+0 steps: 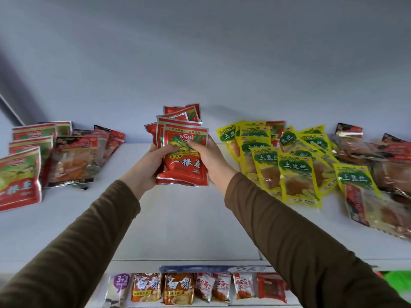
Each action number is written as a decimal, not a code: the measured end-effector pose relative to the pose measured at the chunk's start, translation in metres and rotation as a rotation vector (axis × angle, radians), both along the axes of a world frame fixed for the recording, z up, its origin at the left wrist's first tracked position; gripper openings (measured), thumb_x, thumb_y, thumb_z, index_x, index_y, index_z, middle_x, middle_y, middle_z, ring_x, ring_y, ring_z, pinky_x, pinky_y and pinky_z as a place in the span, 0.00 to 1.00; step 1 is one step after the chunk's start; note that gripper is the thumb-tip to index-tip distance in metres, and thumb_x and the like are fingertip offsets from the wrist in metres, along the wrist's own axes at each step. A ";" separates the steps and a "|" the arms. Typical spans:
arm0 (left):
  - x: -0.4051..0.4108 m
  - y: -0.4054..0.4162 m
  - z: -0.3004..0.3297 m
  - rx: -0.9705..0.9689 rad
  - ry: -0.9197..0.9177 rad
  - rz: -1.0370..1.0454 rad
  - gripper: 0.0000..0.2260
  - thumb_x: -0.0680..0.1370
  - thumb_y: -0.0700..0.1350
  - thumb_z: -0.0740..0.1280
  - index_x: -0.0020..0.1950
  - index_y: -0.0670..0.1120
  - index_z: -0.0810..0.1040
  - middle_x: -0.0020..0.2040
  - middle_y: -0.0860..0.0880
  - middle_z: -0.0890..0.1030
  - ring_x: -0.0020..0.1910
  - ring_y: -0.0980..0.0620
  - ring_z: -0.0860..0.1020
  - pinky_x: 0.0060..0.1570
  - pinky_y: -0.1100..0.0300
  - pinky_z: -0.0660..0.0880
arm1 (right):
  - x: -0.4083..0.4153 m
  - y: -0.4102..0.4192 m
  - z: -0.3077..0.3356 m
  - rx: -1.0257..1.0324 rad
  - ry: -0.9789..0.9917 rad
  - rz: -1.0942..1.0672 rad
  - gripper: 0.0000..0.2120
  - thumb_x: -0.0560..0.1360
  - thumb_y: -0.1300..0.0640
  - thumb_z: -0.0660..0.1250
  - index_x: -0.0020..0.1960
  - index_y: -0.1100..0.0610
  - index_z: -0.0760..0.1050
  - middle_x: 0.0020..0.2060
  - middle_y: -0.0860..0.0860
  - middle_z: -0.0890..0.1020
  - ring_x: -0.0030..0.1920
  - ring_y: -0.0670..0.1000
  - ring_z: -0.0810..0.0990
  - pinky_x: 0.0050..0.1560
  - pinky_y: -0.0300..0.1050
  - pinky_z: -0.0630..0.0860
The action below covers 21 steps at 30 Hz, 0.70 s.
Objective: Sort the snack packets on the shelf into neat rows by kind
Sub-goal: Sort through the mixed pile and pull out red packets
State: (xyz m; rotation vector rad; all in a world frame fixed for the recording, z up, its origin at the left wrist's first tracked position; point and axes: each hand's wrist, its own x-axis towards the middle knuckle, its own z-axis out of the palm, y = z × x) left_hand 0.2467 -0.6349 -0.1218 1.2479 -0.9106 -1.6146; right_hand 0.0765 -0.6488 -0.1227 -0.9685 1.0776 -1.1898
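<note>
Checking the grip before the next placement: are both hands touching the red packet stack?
Touching. The head view shows the left hand and the right hand curled round the red packet stack, thumbs across its front.

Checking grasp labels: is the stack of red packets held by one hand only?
No, both the left hand and the right hand grip the stack of red packets, one on each side, above the shelf.
</note>
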 end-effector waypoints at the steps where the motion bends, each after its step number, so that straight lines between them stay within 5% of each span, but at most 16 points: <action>1: 0.010 -0.001 0.000 0.001 -0.005 0.007 0.22 0.75 0.48 0.77 0.66 0.55 0.73 0.54 0.45 0.87 0.50 0.40 0.87 0.41 0.48 0.83 | 0.012 -0.002 -0.002 0.007 -0.002 0.000 0.17 0.76 0.53 0.75 0.62 0.51 0.75 0.51 0.52 0.86 0.45 0.53 0.87 0.43 0.49 0.84; 4: 0.042 -0.004 -0.001 0.007 -0.019 0.011 0.22 0.75 0.47 0.76 0.67 0.54 0.74 0.54 0.45 0.87 0.50 0.40 0.87 0.41 0.48 0.83 | 0.046 -0.005 -0.007 0.024 -0.020 -0.003 0.18 0.76 0.53 0.74 0.64 0.52 0.74 0.53 0.53 0.85 0.49 0.56 0.87 0.51 0.56 0.84; 13: 0.135 -0.015 0.001 0.071 -0.130 -0.001 0.21 0.75 0.46 0.78 0.64 0.54 0.74 0.49 0.46 0.88 0.45 0.41 0.87 0.37 0.48 0.83 | 0.142 -0.006 -0.021 0.072 0.004 -0.030 0.17 0.77 0.48 0.72 0.63 0.50 0.75 0.53 0.52 0.86 0.50 0.55 0.87 0.54 0.57 0.83; 18: 0.158 -0.026 -0.004 0.111 -0.196 0.016 0.23 0.74 0.44 0.78 0.64 0.54 0.73 0.55 0.44 0.86 0.46 0.40 0.87 0.45 0.41 0.84 | 0.169 -0.012 -0.031 0.106 0.011 -0.042 0.18 0.78 0.51 0.72 0.65 0.54 0.74 0.55 0.54 0.85 0.51 0.56 0.86 0.51 0.53 0.84; 21: 0.164 -0.031 -0.010 0.137 -0.224 0.025 0.19 0.74 0.44 0.78 0.60 0.56 0.75 0.53 0.45 0.86 0.41 0.42 0.87 0.40 0.43 0.84 | 0.177 -0.019 -0.037 0.119 0.061 -0.041 0.18 0.78 0.52 0.72 0.65 0.54 0.73 0.55 0.53 0.84 0.52 0.55 0.86 0.55 0.55 0.82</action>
